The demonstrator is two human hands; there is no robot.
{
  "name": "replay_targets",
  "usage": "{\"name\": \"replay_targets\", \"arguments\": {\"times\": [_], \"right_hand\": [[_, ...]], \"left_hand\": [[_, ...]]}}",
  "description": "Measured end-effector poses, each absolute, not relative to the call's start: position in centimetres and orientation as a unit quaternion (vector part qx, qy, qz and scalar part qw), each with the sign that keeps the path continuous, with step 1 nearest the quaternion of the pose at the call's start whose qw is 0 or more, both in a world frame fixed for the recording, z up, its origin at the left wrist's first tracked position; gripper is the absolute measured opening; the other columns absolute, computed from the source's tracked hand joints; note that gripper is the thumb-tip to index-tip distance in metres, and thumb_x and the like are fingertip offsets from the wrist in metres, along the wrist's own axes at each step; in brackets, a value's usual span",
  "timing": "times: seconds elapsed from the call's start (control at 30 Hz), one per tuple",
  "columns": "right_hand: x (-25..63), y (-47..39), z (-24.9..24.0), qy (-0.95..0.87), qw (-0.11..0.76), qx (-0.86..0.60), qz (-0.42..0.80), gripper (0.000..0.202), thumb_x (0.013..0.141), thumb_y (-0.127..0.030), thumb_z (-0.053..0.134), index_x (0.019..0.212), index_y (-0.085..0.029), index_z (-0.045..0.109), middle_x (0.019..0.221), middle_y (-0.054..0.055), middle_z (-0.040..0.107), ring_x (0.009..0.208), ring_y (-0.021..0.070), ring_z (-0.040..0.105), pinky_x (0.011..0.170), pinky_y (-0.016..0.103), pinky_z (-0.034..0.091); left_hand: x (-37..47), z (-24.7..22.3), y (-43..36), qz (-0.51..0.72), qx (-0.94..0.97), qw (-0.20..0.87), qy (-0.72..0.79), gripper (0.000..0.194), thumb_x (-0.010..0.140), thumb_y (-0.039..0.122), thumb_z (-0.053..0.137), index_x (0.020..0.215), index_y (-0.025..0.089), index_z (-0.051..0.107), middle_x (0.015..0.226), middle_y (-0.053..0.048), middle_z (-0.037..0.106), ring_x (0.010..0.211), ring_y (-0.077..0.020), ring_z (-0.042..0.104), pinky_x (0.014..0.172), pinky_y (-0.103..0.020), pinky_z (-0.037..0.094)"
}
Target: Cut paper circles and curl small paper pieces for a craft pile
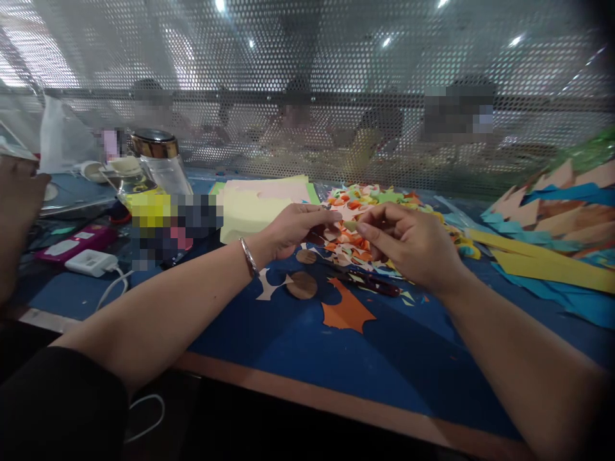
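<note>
My right hand [413, 246] pinches a small yellowish-green piece of paper [350, 225] between thumb and forefinger. Facing it, my left hand [302, 227] has thumb and fingers pressed together; what they hold, if anything, I cannot make out. Behind both hands lies a pile of colourful paper cut-outs [355, 208]. On the blue table below are scissors with dark red handles [379, 283], partly covered by scraps. Nearer me sit an orange paper offcut [346, 310], a white paper offcut [269, 286] and two brown discs, one larger [302, 285] and one smaller [306, 257].
Paper sheets [245, 208] are stacked behind my left hand. Folded coloured paper [557, 218] and yellow strips [552, 262] lie at right. At left stand a glass bottle [166, 169], a pink device [77, 244] and a white charger [93, 263]. Another person's hand [19, 198] shows far left.
</note>
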State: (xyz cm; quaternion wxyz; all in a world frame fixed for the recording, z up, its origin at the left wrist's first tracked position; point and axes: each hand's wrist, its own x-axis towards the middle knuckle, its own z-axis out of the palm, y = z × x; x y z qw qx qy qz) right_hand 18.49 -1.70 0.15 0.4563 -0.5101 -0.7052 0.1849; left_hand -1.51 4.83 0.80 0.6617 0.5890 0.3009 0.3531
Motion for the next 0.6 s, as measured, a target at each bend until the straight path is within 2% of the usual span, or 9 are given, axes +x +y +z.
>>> {"name": "replay_targets", "arguments": {"times": [0.1, 0.23, 0.47, 0.6], "right_hand": [[18.27, -1.88, 0.46, -0.699, 0.469, -0.510, 0.175, 0.026, 0.089, -0.045, 0.070, 0.085, -0.020, 0.061, 0.062, 0.000, 0.060, 0.045, 0.0112, 0.054, 0.043, 0.026, 0.045], [18.15, -1.99, 0.53, -0.700, 0.471, -0.515, 0.150, 0.022, 0.090, -0.041, 0.067, 0.085, -0.021, 0.061, 0.063, 0.000, 0.060, 0.046, 0.0122, 0.055, 0.042, 0.026, 0.042], [18.10, -1.80, 0.01, -0.744, 0.415, -0.520, 0.061, 0.015, 0.091, -0.035, 0.063, 0.085, -0.021, 0.061, 0.068, 0.001, 0.061, 0.050, 0.0119, 0.054, 0.048, 0.027, 0.040], [18.12, -1.69, -0.03, -0.763, 0.410, -0.499, 0.027, 0.013, 0.091, -0.032, 0.061, 0.085, -0.020, 0.062, 0.066, 0.000, 0.061, 0.049, 0.0113, 0.053, 0.049, 0.027, 0.041]], "left_hand": [[-1.72, 0.92, 4.83, 0.353, 0.574, 0.671, 0.309, 0.018, 0.082, 0.023, 0.076, 0.071, 0.011, 0.070, 0.073, -0.004, 0.070, 0.067, -0.0092, 0.064, 0.072, -0.026, 0.051], [-1.57, 0.34, 4.95, 0.377, 0.582, 0.653, 0.304, 0.016, 0.076, 0.014, 0.081, 0.071, 0.011, 0.066, 0.071, -0.002, 0.070, 0.069, -0.0090, 0.067, 0.080, -0.028, 0.054], [-0.86, 0.19, 4.32, 0.390, 0.556, 0.675, 0.290, 0.012, 0.083, 0.005, 0.069, 0.077, 0.013, 0.062, 0.069, 0.000, 0.069, 0.069, -0.0099, 0.070, 0.082, -0.030, 0.056], [-0.92, 0.31, 4.01, 0.394, 0.544, 0.687, 0.276, 0.012, 0.082, 0.008, 0.070, 0.080, 0.014, 0.060, 0.069, 0.001, 0.067, 0.069, -0.0112, 0.071, 0.083, -0.033, 0.056]]}}
